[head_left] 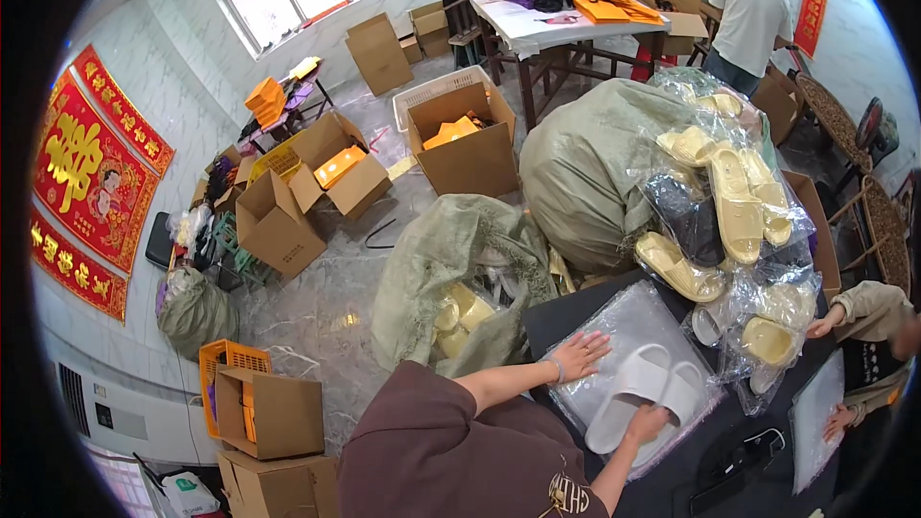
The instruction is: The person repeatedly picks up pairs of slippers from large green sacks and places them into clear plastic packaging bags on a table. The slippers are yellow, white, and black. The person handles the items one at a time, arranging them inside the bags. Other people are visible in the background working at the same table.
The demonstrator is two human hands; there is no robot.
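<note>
My left hand lies flat with fingers spread on a stack of clear plastic bags, a bracelet round its wrist. In my right hand is a pair of white slippers, which rests side by side on the bags. The fingers are closed on the slippers, partly hidden by them. Beyond the bags, yellow slippers in clear wrapping are heaped up. The stack sits on a dark tabletop.
An open green woven sack holds yellow slippers, and a larger sack stands behind it. A co-worker's hand touches another plastic bag stack at the right. A black object lies near me. Cardboard boxes stand on the floor.
</note>
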